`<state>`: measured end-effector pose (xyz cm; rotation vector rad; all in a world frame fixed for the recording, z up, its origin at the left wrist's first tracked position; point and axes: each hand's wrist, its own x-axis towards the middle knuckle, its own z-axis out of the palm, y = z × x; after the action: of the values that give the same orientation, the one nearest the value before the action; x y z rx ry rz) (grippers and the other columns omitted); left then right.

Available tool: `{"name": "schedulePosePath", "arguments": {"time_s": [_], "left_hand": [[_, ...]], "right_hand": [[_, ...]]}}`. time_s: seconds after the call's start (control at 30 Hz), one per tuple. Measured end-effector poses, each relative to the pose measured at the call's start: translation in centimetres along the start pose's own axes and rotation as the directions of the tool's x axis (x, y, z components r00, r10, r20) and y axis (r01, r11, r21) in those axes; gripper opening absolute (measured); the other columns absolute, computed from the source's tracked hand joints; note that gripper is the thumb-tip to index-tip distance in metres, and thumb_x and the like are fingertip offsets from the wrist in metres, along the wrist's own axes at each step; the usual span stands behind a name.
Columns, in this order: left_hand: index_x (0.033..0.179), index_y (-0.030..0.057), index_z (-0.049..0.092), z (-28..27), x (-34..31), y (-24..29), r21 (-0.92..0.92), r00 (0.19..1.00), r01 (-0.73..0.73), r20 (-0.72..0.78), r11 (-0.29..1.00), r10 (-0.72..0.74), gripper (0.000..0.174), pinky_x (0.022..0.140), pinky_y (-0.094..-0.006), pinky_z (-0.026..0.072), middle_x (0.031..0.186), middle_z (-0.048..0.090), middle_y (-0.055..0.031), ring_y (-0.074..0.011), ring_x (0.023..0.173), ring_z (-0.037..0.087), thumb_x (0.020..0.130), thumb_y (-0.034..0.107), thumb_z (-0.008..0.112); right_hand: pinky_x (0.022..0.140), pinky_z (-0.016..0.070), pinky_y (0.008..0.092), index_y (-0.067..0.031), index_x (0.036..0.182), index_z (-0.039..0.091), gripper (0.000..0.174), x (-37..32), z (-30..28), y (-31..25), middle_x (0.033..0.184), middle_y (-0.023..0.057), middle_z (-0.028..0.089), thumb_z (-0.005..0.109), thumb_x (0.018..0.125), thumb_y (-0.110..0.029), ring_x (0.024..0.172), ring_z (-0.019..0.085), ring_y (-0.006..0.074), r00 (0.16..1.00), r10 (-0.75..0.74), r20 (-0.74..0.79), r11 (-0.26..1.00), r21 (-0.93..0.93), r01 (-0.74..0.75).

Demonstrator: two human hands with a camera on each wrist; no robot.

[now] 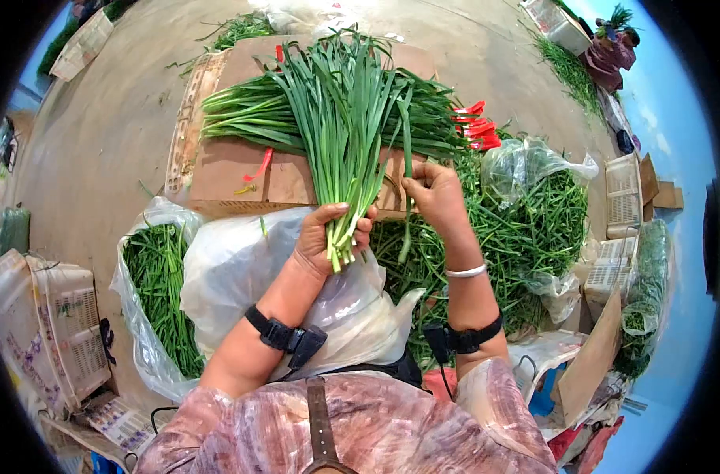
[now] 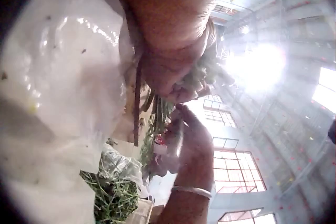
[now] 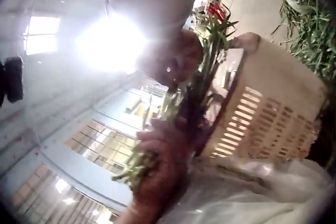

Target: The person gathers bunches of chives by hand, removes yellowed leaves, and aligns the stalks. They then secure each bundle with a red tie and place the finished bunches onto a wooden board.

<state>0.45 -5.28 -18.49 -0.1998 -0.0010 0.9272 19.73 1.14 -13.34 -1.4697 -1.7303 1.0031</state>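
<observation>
My left hand (image 1: 316,237) grips a thick bunch of garlic chives (image 1: 340,150) near its pale cut ends, which stick out below the fist. The long flat leaves fan away from me over the cardboard (image 1: 289,180). Just right of the bunch, my right hand (image 1: 439,197) pinches a single green stalk (image 1: 407,138) between thumb and fingers. More chives (image 1: 245,114) lie crosswise on the cardboard beneath the held bunch. In the right wrist view the pale stem ends (image 3: 137,169) show at my left fist; glare washes out part of both wrist views.
Loose greens (image 1: 526,237) are heaped at the right, with a clear plastic bag (image 1: 526,170) on top. Red ties (image 1: 478,126) lie at the cardboard's right side. A bag of greens (image 1: 162,292) stands left of a white plastic sheet (image 1: 233,268). Another person (image 1: 609,59) sits far right.
</observation>
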Motion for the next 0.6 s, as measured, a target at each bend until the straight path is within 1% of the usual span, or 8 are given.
{"name": "schedulePosePath", "arguments": {"time_s": [0.03,0.13,0.2,0.27,0.4,0.47,0.5,0.6], "left_hand": [[0.118,-0.0091,0.041,-0.3,0.0,0.0,0.065,0.997,0.003,-0.075,0.998,0.002,0.047,0.071,-0.0317,0.05,0.102,0.054,-0.0205,-0.0228,0.085,0.057,0.078,0.011,0.056],[0.113,-0.0077,0.048,-0.6,0.7,-0.3,0.135,0.993,0.051,-0.115,0.989,-0.035,0.039,0.081,-0.0392,0.051,0.101,0.058,-0.0198,-0.0295,0.097,0.058,0.08,0.011,0.056],[0.113,-0.0046,0.049,0.6,1.1,-1.0,0.277,0.983,0.039,-0.185,0.96,0.013,0.038,0.081,-0.0405,0.0512,0.1,0.059,-0.0183,-0.0304,0.097,0.058,0.079,0.011,0.057],[0.112,-0.0018,0.05,0.8,1.0,-1.0,0.23,0.982,-0.045,-0.166,0.972,0.085,0.036,0.078,-0.0405,0.0536,0.101,0.059,-0.0172,-0.0314,0.095,0.059,0.079,0.008,0.059],[0.111,-0.0008,0.051,0.5,0.7,-0.2,0.153,0.99,0.013,-0.138,0.988,0.009,0.033,0.068,-0.0368,0.0574,0.102,0.059,-0.0169,-0.0298,0.089,0.062,0.079,0.004,0.058],[0.111,-0.0023,0.051,0.5,0.7,-0.2,0.193,0.985,0.029,-0.175,0.981,0.005,0.033,0.069,-0.0375,0.0572,0.101,0.059,-0.018,-0.0293,0.089,0.062,0.079,0.004,0.058],[0.111,-0.0023,0.051,0.3,0.8,0.0,0.19,0.985,0.03,-0.175,0.981,0.004,0.033,0.069,-0.0375,0.0572,0.101,0.059,-0.018,-0.0293,0.089,0.062,0.079,0.004,0.058],[0.111,-0.0039,0.05,-0.2,0.8,0.2,0.129,0.975,0.094,-0.211,0.987,-0.065,0.034,0.07,-0.0375,0.0571,0.101,0.059,-0.0186,-0.0288,0.088,0.062,0.078,0.003,0.058]], "right_hand": [[0.058,0.0472,0.0259,0.0036,0.082,0.064,0.011,-0.2,-0.6,-2.2,0.071,0.0084,0.064,0.064,0.073,-0.003,0.061,0.056,0.009,0.99,0.131,0.054,0.979,0.15,-0.138],[0.053,0.0475,0.0281,0.0045,0.08,0.064,0.01,0.5,0.4,-2.4,0.072,0.0104,0.065,0.063,0.073,-0.002,0.058,0.059,0.0124,0.981,0.172,0.089,0.962,0.2,-0.187],[0.048,0.0487,0.0303,0.0071,0.081,0.062,0.013,1.4,2.9,0.6,0.066,0.013,0.063,0.06,0.072,-0.003,0.053,0.061,0.0172,0.991,-0.125,0.053,0.991,-0.048,0.128],[0.051,0.0498,0.0293,0.0081,0.084,0.061,0.018,0.1,2.7,-4.7,0.065,0.0137,0.063,0.061,0.071,-0.005,0.054,0.062,0.0173,0.982,0.134,0.133,0.989,0.04,-0.141],[0.051,0.05,0.0295,0.0081,0.086,0.061,0.021,1.3,3.5,-1.9,0.067,0.0134,0.063,0.06,0.07,-0.005,0.055,0.062,0.0176,0.966,0.187,0.176,0.968,0.133,-0.212],[0.05,0.0491,0.0281,0.008,0.089,0.06,0.022,1.3,3.6,-1.4,0.068,0.0128,0.063,0.06,0.07,-0.005,0.057,0.061,0.0153,0.997,0.073,0.032,0.997,0.011,-0.073],[0.049,0.0463,0.0258,0.0069,0.088,0.061,0.021,0.8,3.2,-1.1,0.068,0.0091,0.062,0.061,0.07,-0.005,0.056,0.058,0.0113,0.991,0.135,0.012,0.969,0.207,-0.135],[0.041,0.0364,0.0194,0.0039,0.092,0.057,0.019,-1.0,-0.2,-2.0,0.067,0.0022,0.056,0.06,0.075,-0.005,0.05,0.048,0.0062,0.985,0.165,-0.046,0.936,0.324,-0.141]]}}
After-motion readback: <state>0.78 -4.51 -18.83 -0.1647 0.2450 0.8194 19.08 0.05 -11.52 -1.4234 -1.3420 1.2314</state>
